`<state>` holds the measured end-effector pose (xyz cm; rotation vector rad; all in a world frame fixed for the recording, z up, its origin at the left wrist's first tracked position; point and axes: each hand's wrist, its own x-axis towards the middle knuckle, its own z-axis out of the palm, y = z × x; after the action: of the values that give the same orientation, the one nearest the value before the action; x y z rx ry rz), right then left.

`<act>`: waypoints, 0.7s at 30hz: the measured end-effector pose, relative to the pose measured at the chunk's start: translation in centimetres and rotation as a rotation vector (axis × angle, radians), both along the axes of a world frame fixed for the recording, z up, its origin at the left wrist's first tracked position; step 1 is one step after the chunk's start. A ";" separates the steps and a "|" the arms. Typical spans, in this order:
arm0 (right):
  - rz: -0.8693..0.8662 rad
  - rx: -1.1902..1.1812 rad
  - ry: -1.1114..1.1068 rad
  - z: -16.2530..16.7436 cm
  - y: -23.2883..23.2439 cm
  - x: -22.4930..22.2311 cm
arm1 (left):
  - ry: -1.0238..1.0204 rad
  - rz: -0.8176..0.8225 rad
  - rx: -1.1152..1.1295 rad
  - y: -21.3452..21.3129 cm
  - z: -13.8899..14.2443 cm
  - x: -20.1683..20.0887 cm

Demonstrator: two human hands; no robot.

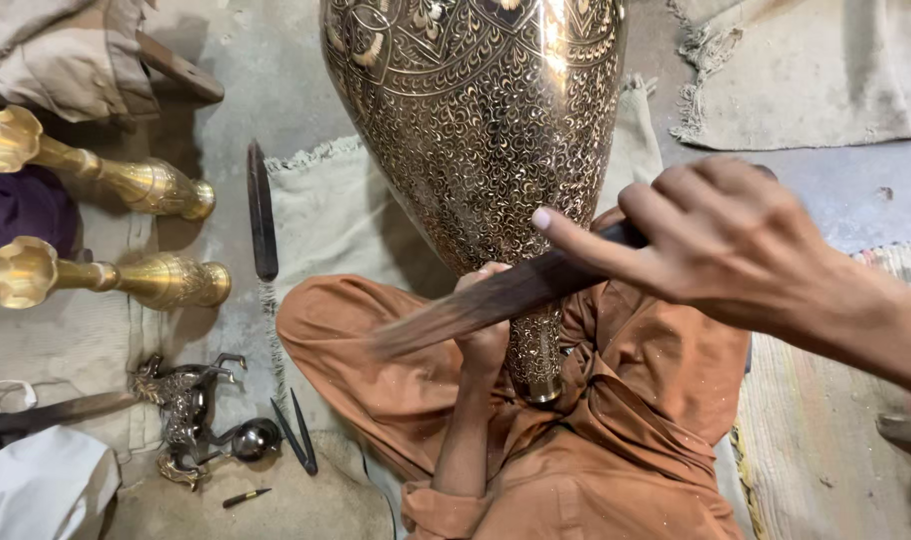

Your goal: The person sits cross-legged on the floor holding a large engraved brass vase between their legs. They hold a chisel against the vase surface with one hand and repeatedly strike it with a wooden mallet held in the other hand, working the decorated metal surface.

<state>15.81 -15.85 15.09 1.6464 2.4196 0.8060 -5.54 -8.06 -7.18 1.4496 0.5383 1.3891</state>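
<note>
A large engraved brass vase lies across my lap with its narrow neck pointing toward me. My right hand grips the handle of a dark wooden mallet, which is blurred as it passes in front of the vase's neck. My left hand is held against the neck of the vase, partly hidden behind the mallet; whatever it may hold cannot be made out. My legs in orange cloth are crossed beneath the vase.
Two small brass vases lie at the left. A long dark file rests on the mat. A metal horse figurine, a small round pot, pointed dividers and a pencil lie at lower left.
</note>
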 end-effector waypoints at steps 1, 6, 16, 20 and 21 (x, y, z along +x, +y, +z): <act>-0.032 -0.065 0.178 -0.1 -0.1 0.0 | -0.045 -0.071 -0.146 -0.1 -0.1 0.0; -0.070 -0.139 0.237 0.5 0.4 -0.7 | 0.133 0.016 -0.088 -0.2 0.3 -0.4; -0.053 -0.124 -0.008 0.1 0.6 -0.7 | 0.256 0.057 -0.158 0.0 -0.4 -0.4; -0.042 -0.059 0.019 0.3 0.0 -0.3 | 0.172 0.173 0.156 -0.1 -1.1 -0.6; -0.019 -0.061 0.209 0.5 0.0 -0.4 | 0.276 0.174 0.131 -0.1 -1.1 -0.7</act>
<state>15.46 -15.84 15.58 1.8101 2.5302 0.5765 -6.27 -8.20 -8.30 1.7491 0.7771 1.3871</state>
